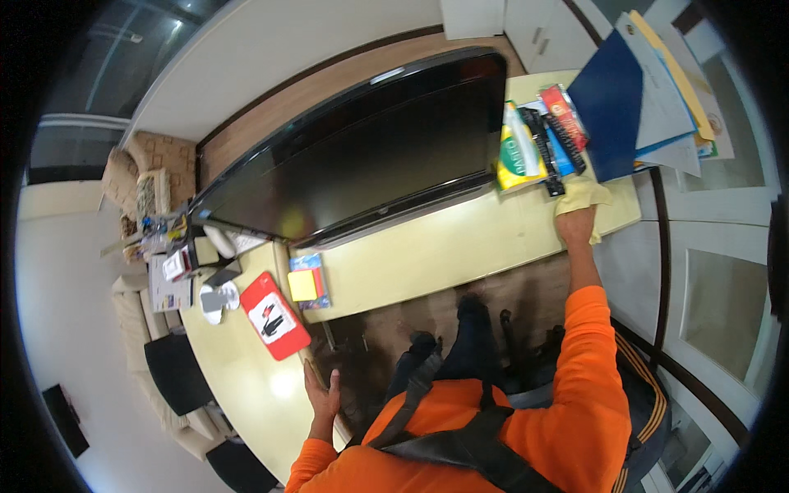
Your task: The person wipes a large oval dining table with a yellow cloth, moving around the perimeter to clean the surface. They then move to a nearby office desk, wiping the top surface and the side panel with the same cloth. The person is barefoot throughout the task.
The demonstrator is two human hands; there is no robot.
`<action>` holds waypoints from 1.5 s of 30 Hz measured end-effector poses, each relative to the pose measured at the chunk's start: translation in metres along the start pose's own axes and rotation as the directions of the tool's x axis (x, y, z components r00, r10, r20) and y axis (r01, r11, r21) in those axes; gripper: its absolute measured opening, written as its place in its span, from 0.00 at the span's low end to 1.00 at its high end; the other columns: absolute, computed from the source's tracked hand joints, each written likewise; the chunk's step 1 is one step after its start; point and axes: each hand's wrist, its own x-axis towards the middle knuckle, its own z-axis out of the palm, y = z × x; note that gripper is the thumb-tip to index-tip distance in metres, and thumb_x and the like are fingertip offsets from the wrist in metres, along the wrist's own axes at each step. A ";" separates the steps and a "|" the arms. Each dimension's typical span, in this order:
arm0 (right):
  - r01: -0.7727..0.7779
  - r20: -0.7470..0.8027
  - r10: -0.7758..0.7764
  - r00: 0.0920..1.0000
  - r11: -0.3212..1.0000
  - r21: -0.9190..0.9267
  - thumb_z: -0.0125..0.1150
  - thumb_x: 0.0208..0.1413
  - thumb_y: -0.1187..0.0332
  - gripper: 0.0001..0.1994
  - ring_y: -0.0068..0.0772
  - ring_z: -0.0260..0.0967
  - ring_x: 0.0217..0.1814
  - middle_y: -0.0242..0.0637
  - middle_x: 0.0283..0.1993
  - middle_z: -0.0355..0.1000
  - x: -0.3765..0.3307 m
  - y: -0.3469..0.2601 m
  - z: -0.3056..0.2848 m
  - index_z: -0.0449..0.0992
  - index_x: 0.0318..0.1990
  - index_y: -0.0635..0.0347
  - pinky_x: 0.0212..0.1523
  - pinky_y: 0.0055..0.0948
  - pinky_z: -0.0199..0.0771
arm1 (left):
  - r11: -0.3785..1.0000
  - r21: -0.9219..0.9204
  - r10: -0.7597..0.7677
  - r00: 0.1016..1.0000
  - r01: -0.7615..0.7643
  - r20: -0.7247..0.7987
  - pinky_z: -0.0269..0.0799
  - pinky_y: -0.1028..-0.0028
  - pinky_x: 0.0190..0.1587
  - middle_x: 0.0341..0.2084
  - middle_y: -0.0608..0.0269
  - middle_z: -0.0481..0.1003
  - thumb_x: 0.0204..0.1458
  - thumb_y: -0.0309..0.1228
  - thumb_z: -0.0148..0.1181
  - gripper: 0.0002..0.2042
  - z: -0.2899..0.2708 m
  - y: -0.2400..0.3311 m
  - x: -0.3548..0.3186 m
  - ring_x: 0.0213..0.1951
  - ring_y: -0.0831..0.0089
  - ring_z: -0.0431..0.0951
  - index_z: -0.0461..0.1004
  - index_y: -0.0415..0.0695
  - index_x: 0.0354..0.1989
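A pale yellow cloth (585, 195) lies bunched under my right hand (575, 225), which presses it onto the cream desk (411, 253) near its right end. Just beyond the cloth are two black remote controls (542, 148), a yellow, white and green packet (519, 154) and a red packet (564, 113). My left hand (323, 393) rests at the inner edge of the desk's left wing, fingers stretched out and holding nothing. Closest to it is a red flat item with a black and white picture (275, 316).
A large black monitor (370, 156) stands along the back of the desk. Blue and white folders (612, 107) rise at the right end. Yellow sticky notes (302, 285) lie near the desk's inner corner. Black chairs (177, 374) stand beyond the left wing; white cabinets (715, 246) are on the right.
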 end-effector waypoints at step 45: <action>-0.012 0.190 0.031 0.981 0.995 -0.102 0.54 0.56 0.55 0.28 0.53 0.61 0.62 0.51 0.61 0.63 -0.123 -0.090 0.017 0.63 0.60 0.62 0.62 0.45 0.61 | 0.992 -0.114 -0.066 0.991 0.053 -0.115 0.55 0.55 0.64 0.61 0.37 0.58 0.56 0.36 0.60 0.28 0.011 -0.037 -0.115 0.63 0.43 0.58 0.62 0.36 0.62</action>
